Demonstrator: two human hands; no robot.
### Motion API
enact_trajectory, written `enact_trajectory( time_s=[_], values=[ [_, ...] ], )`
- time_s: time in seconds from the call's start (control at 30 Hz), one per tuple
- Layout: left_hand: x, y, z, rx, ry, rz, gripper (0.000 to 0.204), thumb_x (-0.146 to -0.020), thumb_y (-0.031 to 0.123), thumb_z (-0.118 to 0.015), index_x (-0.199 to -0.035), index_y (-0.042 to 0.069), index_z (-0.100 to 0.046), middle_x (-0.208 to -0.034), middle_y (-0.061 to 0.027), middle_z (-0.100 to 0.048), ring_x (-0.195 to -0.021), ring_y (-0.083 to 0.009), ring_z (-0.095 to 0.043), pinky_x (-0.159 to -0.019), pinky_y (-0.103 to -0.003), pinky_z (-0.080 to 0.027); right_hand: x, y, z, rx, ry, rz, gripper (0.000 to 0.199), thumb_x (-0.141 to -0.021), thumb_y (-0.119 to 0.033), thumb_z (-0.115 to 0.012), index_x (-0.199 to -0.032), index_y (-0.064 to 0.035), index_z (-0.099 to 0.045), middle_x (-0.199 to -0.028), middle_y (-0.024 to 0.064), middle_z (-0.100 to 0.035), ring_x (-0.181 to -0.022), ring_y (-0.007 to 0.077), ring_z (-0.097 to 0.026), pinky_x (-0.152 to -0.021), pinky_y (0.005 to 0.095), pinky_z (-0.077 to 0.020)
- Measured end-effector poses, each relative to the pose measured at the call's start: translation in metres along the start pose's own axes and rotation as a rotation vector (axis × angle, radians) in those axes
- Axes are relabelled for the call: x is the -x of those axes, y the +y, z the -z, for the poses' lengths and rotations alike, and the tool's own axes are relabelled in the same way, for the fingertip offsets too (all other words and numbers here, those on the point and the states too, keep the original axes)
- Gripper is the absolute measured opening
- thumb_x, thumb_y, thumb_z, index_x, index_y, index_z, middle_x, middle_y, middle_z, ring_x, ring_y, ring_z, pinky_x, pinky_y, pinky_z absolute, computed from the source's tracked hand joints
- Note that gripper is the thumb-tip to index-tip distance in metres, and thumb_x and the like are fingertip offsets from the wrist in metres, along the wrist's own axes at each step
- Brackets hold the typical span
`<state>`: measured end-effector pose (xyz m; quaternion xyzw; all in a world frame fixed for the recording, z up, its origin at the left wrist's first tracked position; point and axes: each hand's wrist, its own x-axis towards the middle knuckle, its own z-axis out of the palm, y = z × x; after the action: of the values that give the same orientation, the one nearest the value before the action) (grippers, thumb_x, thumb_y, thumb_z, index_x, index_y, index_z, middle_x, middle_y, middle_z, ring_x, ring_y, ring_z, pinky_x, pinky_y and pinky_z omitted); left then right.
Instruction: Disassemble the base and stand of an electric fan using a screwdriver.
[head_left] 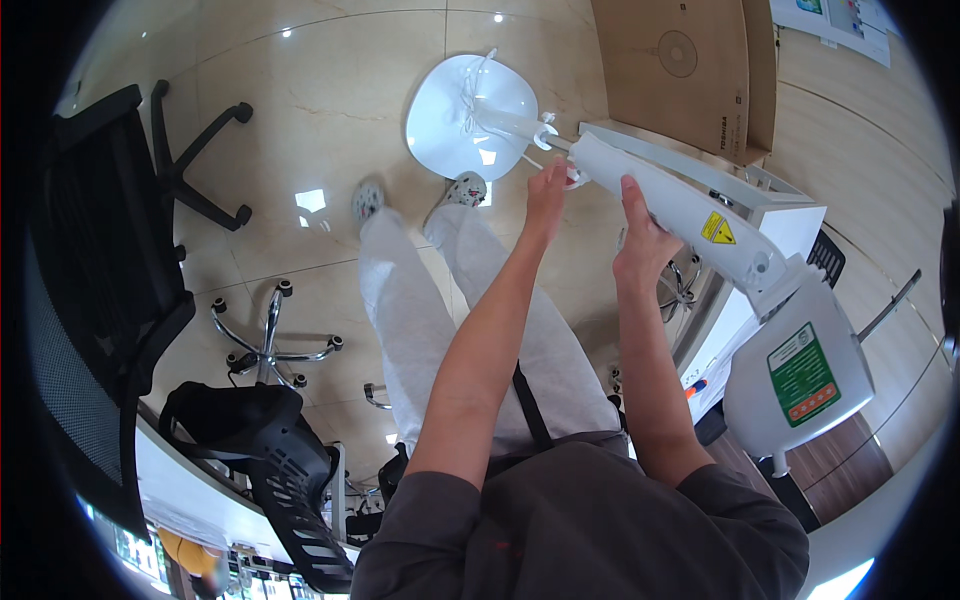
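A white pedestal fan slants across the right side. Its round, glossy base stands on the floor, with a short white pole and a thin cord tied around it. A metal rod shows between the pole and the upper fan column. My right hand grips that column, thumb on top and the other fingers mostly hidden beneath. The motor head, bearing a green label, hangs at the column's far right end. My left hand is closed by the column's lower end, beside a small red-and-white piece; what it holds is unclear.
A large cardboard box stands at the upper right, beside a white table. Black office chairs and a chrome wheeled chair base are on the left. My feet are just short of the fan base.
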<state>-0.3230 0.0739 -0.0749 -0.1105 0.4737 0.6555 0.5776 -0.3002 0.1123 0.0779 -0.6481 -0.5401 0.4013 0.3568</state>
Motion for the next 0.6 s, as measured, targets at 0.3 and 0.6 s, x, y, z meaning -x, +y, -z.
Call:
enact_trajectory(
  time_s=[0.3,0.6],
  values=[
    [-0.006,-0.004,0.009,-0.204,-0.242,-0.02,0.035,-0.101,0.037,-0.051,-0.094,0.006,-0.065,-0.087,-0.0008,-0.061,-0.09,-0.0123,-0.052,-0.085,-0.029,-0.038,-0.013,0.014,0.005,0.125,0.09,0.206,0.044,-0.079,-0.012,-0.083,-0.113,0.0024,-0.058,-0.106,0.0097,-0.064,-0.093,0.0166,-0.062,-0.083,0.0295,-0.0519],
    [-0.042,-0.005,0.025,-0.115,-0.544,-0.08,0.04,-0.1,0.042,-0.052,-0.095,0.005,-0.064,-0.079,-0.0008,-0.061,-0.083,-0.0111,-0.055,-0.081,-0.028,-0.04,-0.018,0.03,-0.002,0.043,0.086,0.493,0.029,-0.075,-0.013,-0.085,-0.091,0.0029,-0.067,-0.09,0.0056,-0.069,-0.079,0.0139,-0.063,-0.075,0.0283,-0.0505]
  ],
)
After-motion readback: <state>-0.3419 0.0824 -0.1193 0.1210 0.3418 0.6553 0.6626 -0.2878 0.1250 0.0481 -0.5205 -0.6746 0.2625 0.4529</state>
